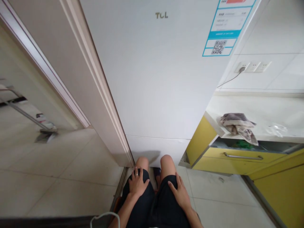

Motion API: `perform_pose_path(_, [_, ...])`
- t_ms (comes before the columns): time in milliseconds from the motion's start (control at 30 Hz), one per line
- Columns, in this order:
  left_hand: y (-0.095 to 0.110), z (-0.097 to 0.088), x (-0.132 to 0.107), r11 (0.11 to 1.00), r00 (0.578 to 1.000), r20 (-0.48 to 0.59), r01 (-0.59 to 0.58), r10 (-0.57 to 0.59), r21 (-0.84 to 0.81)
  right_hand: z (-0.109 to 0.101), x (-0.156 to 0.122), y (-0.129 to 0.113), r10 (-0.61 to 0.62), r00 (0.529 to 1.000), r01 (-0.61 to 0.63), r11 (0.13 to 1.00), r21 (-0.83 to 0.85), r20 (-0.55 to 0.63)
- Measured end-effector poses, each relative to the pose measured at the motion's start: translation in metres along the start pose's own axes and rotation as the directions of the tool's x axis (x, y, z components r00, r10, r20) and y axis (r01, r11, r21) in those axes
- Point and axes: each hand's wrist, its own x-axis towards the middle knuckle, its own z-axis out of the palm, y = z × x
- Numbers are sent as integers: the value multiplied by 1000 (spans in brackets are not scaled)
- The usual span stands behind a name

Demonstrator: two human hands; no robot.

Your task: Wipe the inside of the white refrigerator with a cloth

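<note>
At the far left, a grey, flat-headed floor tool with a thin metal pole (46, 136) rests on the tiles, well apart from me. Next comes a tall, pale beige door frame (96, 69). My left hand (138, 184), a ring (136, 173) on one finger, lies palm down with fingers spread on my dark cloth shorts (163, 202), near the knee; it grips nothing. The cloth looks light, soft and pliable, and I'd expect it to pinch up easily at the hem.

Straight ahead, just beyond my knees, stands a tall, glossy white refrigerator (152, 95) with a TCL badge. I judge it heavy and stiff as a whole, its smooth front slippery under a flat palm. I see no projecting handle, so a door edge or the thin seam (158, 137) low across the front seems the likelier fingerhold; whether that seam has a recess, I can't tell. A blue-and-white paper label (219, 34) sits high on its right side and would probably tear if picked at.

My right hand (180, 193) rests on the other thigh, thumb held wide from the fingers, nothing in it. Farther right, a crumpled grey-brown towel (237, 125) hangs over the white counter's (282, 109) edge, limp and soft-looking, above a yellow drawer (242, 163) with a curved metal pull.
</note>
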Motion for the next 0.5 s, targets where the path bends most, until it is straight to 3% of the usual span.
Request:
perform_pose_path(200, [-12, -2, -14, 997, 999, 16, -49, 50, -54, -13, -4, 10, 1, 1000, -2, 996, 88, 5])
perform_pose_path(333, [-28, -14, -36, 938, 986, 109, -79, 122, -339, -17, -3, 12, 18, 1000, -16, 978, 207, -11])
perform_pose_path(400, [-33, -27, -39, 866, 964, 85, -186, 252, -464, -39, -5, -4, 38, 999, -31, 943, 333, -16])
perform_pose_path(433, [-33, -35, -35, 836, 948, 71, -236, 310, -496, -58, -10, -18, 52, 998, -41, 915, 402, -17])
perform_pose_path(500, [-26, -54, -19, 808, 927, 67, -284, 369, -517, -110, -27, -53, 3, 992, 67, 822, 566, -123])
